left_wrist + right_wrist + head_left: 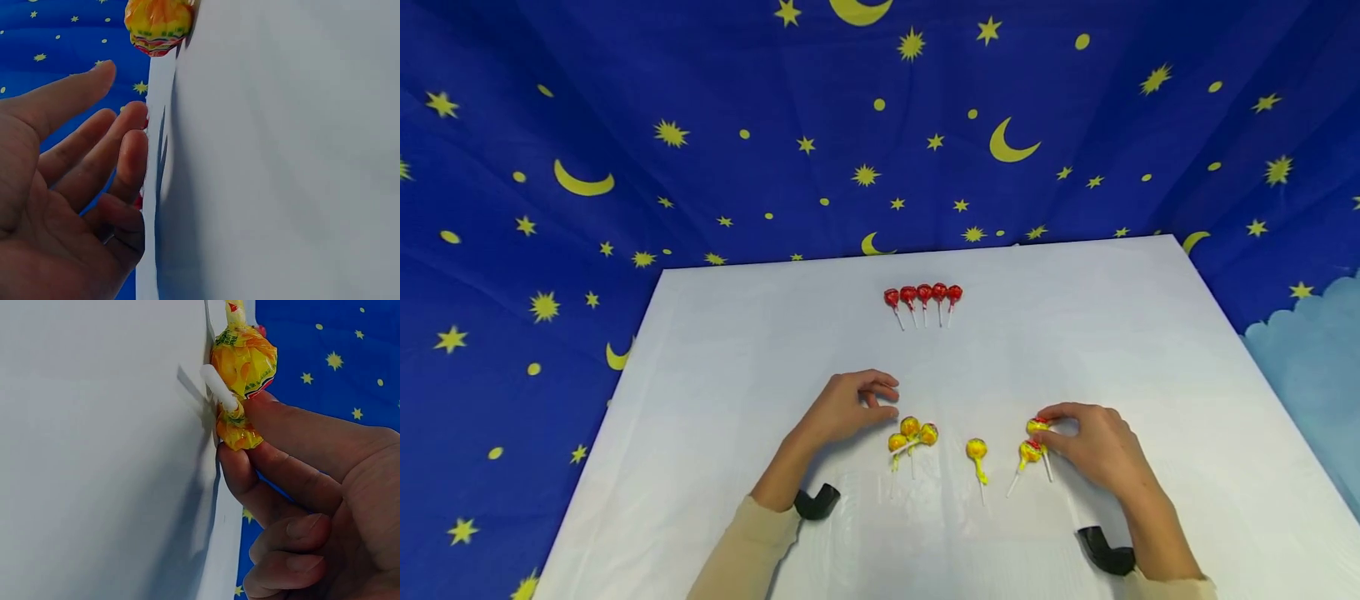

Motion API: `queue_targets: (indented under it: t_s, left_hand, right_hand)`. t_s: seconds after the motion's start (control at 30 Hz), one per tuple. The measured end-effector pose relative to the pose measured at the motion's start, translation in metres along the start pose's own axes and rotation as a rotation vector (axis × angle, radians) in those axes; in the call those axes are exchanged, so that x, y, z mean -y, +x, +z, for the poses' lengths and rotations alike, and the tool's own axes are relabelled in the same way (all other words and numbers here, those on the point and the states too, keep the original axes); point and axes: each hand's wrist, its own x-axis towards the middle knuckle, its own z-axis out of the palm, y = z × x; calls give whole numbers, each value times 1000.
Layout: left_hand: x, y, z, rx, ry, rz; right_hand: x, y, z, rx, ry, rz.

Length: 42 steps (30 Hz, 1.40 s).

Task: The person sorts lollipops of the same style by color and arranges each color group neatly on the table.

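My right hand (1097, 442) pinches a yellow-wrapped lollipop (1037, 426) by its head, between thumb and fingertips; its white stick points toward me. In the right wrist view this lollipop (237, 432) is close beside a second yellow lollipop (244, 359), which lies at the thumb tip in the head view. Farther left, one yellow lollipop (976, 450) lies alone. Beside a cluster of yellow lollipops (910, 427) with one stick crossing over, my left hand (853, 404) hovers with loosely bent fingers, holding nothing. A yellow lollipop head (159, 25) shows beyond that hand's thumb in the left wrist view.
Several red lollipops (924, 293) lie in a row toward the back of the white table (760, 333), sticks toward me. A blue cloth (775, 183) with yellow stars and moons hangs behind. Black curved pieces (817, 502) sit at both wrists.
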Motion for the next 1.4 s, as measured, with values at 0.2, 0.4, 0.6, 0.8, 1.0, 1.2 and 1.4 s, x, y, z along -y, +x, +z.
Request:
queue_targets:
  t_s: [0.2,0.4,0.6,0.8,1.0,1.2,1.4]
  left_hand:
    - [1,-13,4,51,10,50]
    - [1,-21,4,61,31,39]
    - [3,-26,5,98,4,61]
    - [2,-29,6,138,34,102]
    - [0,-30,9,134,77,124]
    - [-1,-31,11,107,126,126]
    - [0,-30,12,108,134,98]
  right_hand:
    - [-2,-2,1,3,13,10]
    - [-3,-1,3,-14,26,-17]
    - [-3,0,3,-23,33,-31]
    - [-2,0,3,-15,34,-25]
    - [-1,0,3,-19,28,-26]
    - [1,0,4,-26,32,-57]
    - [1,1,4,-3,21,-54]
